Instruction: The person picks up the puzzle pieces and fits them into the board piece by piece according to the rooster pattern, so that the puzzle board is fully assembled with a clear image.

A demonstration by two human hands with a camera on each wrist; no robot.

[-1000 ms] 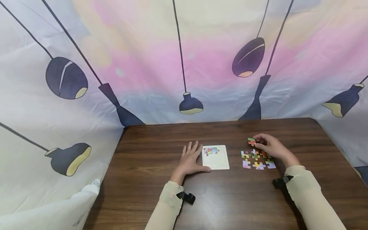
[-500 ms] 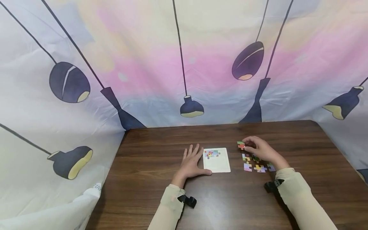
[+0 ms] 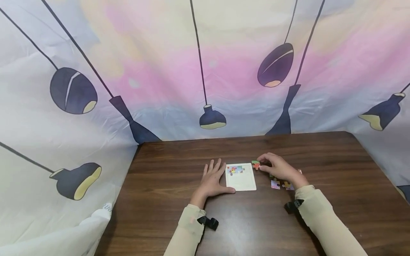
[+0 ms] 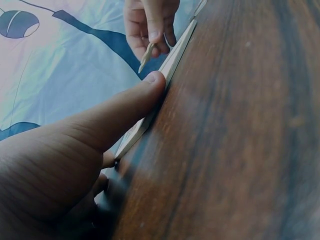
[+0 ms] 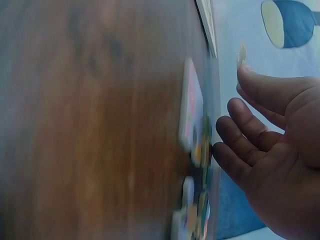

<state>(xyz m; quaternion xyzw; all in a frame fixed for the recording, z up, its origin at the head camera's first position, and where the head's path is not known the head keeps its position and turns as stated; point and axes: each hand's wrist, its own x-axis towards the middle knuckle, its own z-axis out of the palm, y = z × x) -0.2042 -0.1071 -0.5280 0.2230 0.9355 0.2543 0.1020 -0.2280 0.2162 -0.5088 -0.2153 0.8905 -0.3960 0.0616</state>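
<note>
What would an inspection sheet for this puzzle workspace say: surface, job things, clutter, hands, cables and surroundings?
Surface: brown wood-grain table.
Board: white, flat, with joined pieces in its far-left part; the rest is bare.
Loose pieces: right of the board, partly hidden by the right hand; count unclear.
Clutter: nothing seen.
Left hand: fingers spread, against the board's left side, thumb at the near edge.
Right hand: pinches a red-and-green piece, raised near the board's far-right corner.
Cables: nothing seen.
Surroundings: cloth backdrop with printed lamps, behind and beside the table.
</note>
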